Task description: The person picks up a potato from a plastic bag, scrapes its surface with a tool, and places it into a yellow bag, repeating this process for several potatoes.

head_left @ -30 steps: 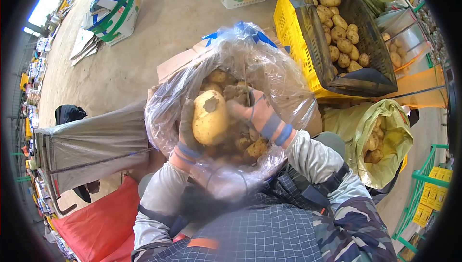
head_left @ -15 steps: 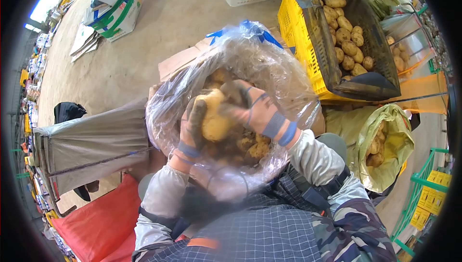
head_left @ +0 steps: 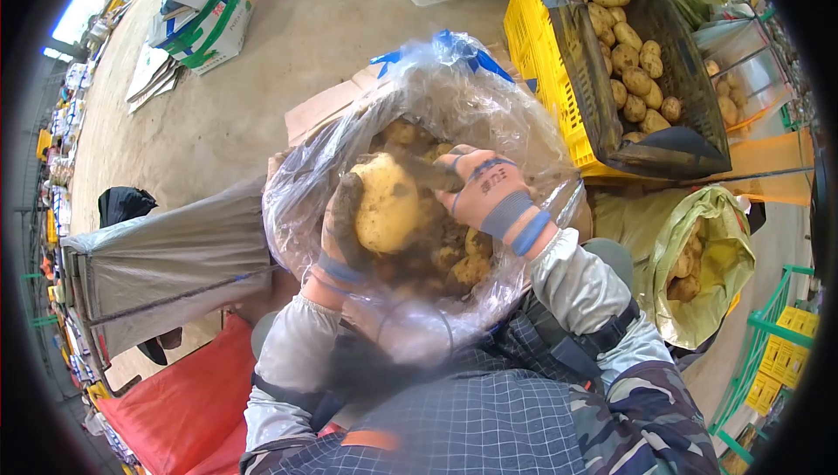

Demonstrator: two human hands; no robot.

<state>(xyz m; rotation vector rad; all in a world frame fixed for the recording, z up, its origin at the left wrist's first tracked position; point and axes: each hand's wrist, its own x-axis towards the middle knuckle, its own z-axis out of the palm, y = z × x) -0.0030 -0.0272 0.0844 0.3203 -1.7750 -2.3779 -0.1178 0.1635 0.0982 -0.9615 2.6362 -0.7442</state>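
Observation:
My left hand [head_left: 339,229], in a pinkish glove with dark grey grip coating, is closed around a large pale-yellow potato [head_left: 387,206] with dirt specks. The potato is held over a box [head_left: 301,115] lined with a clear plastic bag [head_left: 305,182]. Just right of the potato is my right hand [head_left: 480,185], gloved alike, its dark fingers stretched toward the potato's upper right edge. Nothing shows in that hand; whether the fingertips touch the potato is hard to tell. Soil-covered potatoes [head_left: 471,272] lie in the bag beneath both hands.
At upper right stands a yellow crate [head_left: 546,73] with a dark liner and several potatoes [head_left: 637,82]. Below it is an open green sack [head_left: 720,265] of potatoes. A grey-covered frame [head_left: 175,257] and red cloth [head_left: 188,401] are at left. A white-and-green carton [head_left: 214,25] stands farther off.
My right hand has moved right, off the front of the potato, uncovering more of its surface. My left hand still holds the potato, which shows a rounder, broader side now.

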